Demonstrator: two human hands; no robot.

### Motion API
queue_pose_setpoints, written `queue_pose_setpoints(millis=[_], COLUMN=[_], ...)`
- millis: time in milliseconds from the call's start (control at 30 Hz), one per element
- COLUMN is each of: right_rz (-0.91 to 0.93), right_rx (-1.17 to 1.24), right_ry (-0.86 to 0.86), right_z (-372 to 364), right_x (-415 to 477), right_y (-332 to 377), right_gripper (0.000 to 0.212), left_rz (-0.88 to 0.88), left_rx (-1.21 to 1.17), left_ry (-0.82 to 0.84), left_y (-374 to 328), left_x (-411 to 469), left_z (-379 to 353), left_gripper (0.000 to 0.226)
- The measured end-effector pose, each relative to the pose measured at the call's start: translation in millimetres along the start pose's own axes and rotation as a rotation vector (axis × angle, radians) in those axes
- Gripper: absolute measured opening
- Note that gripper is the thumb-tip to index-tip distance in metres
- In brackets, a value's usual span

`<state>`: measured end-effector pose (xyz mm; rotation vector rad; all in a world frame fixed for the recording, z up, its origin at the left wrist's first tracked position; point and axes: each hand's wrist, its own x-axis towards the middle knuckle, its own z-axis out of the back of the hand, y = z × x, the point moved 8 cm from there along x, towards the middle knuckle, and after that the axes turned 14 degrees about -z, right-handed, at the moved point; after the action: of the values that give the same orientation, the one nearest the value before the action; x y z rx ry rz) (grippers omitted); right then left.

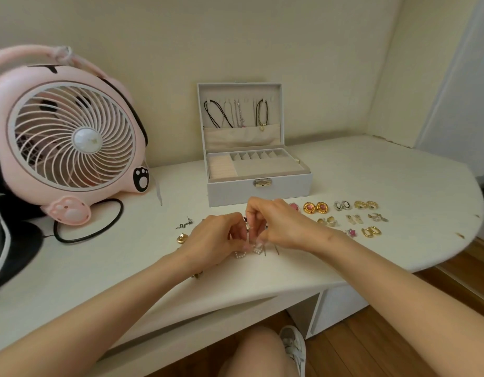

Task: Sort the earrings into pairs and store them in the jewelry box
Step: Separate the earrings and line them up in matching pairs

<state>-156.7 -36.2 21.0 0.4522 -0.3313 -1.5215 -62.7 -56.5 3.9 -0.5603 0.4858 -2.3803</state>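
Note:
The grey jewelry box (258,190) stands open at the back of the white desk, necklaces hanging in its lid. In front of it my left hand (213,238) and my right hand (279,221) meet, fingers curled, pinching small pearl earrings (247,253) between them; the exact hold is partly hidden. Paired earrings (344,217) lie in rows at the right: gold-and-pink rounds (315,207), cameos, gold hoops (371,231). Loose ones lie at the left: a silver snake earring (184,223) and a gold shell earring (182,238).
A pink cat-shaped desk fan (69,137) stands at the left with its black cable (99,229) looping over the desk. The desk's curved edge (439,257) runs at the right. Below are a wooden floor, my knee and a shoe.

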Motion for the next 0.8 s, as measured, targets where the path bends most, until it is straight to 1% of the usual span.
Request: queue_pose_setpoints(millis=[233,433,533,633,800], right_rz=[-0.013,-0.005,-0.001,0.015,0.059], right_rx=[0.054,0.005,0.007,0.018,0.047], right_ry=[-0.012,-0.015,-0.014,-0.028,-0.039], right_z=[0.1,-1.2,-0.2,4.6,11.0], right_x=[3.8,4.3,5.3,6.1,12.4], right_y=[-4.1,-1.9,-0.6,3.7,14.5], right_gripper=[0.043,0.04,0.033,0.031,0.029], left_rz=[0.045,0.065,0.059,0.053,0.062], left_rx=[0.043,0.093,0.104,0.117,0.102], left_ry=[-0.053,-0.066,-0.073,-0.107,-0.17], left_y=[2.5,3.3,4.8,8.6,19.4], left_x=[0.0,-1.2,-3.2,-5.2,-9.9], left_z=[1.7,3.3,6.6,16.5,39.1], left_gripper=[0.028,0.027,0.024,0.017,0.015])
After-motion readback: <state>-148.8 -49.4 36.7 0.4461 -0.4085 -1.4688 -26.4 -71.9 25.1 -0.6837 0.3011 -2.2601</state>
